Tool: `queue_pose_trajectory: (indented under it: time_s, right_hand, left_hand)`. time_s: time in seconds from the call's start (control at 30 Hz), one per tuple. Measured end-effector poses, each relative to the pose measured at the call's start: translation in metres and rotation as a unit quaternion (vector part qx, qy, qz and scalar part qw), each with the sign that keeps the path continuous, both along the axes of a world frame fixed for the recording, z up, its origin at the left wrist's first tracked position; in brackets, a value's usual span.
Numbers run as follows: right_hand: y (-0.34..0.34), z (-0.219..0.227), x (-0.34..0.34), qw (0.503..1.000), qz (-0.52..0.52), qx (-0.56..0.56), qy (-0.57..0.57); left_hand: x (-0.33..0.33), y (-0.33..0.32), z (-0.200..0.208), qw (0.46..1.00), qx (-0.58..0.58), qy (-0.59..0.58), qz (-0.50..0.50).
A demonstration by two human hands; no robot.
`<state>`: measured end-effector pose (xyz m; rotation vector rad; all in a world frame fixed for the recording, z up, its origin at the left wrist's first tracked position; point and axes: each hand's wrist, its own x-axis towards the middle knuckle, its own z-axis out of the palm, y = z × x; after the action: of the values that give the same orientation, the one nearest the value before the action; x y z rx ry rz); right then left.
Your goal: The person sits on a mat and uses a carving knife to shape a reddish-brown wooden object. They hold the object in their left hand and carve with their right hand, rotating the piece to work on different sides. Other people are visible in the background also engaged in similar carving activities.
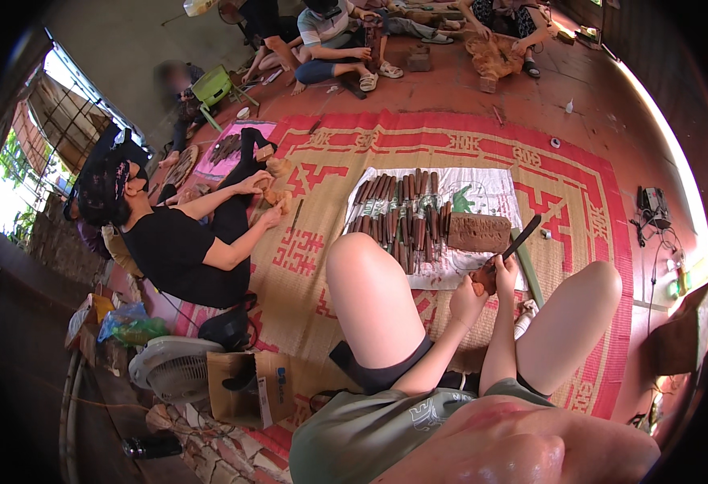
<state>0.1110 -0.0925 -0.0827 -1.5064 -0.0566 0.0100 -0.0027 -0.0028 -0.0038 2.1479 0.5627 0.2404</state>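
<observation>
Between my raised knees, my left hand (pixel 468 303) is closed round a small reddish-brown carved wooden piece (pixel 485 279). My right hand (pixel 506 277) grips a long, dark, flat tool (pixel 523 234) that looks like a file, its free end pointing up and away to the right. The tool's lower end meets the carved piece, and fingers partly hide both there. Just beyond my hands lies a white sheet (pixel 495 181) bearing rows of carving tools with dark wooden handles (pixel 402 210). A rough brown block (pixel 479 232) rests on the sheet beside them.
A patterned red and straw mat (pixel 314 266) lies beneath everything. On my left a person in black (pixel 189 242) holds carved pieces. A white fan (pixel 178 369) and a cardboard box (pixel 249 387) stand at lower left. Several people sit working at the back. A green strip (pixel 529 270) lies near my right knee.
</observation>
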Motion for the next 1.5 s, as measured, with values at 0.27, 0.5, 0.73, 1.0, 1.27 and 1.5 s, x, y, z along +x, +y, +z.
queue_pose_trajectory:
  time_s: [0.27, 0.5, 0.73, 1.0, 1.27, 1.5]
  right_hand:
    - [0.010, 0.027, -0.009, 1.000, 0.027, 0.002, 0.000]
    - [0.008, 0.029, -0.010, 0.998, -0.011, -0.050, -0.025]
    - [0.002, 0.016, -0.005, 0.999, 0.022, -0.020, 0.040]
    - [0.001, 0.009, -0.001, 0.999, -0.010, -0.037, -0.008]
    - [0.006, 0.024, -0.010, 0.998, 0.052, -0.020, 0.041]
    - [-0.001, 0.015, -0.003, 0.995, -0.009, -0.099, -0.015]
  left_hand:
    - [-0.003, 0.004, 0.001, 1.000, 0.001, 0.000, 0.015]
    - [-0.003, 0.001, 0.004, 1.000, 0.002, -0.003, 0.009]
    - [-0.004, 0.001, 0.001, 1.000, 0.008, -0.005, 0.010]
    - [-0.003, -0.002, 0.005, 1.000, -0.010, 0.004, -0.007]
    - [-0.009, 0.008, 0.003, 1.000, 0.001, 0.013, 0.004]
    - [-0.006, -0.002, 0.011, 1.000, 0.001, -0.002, 0.013]
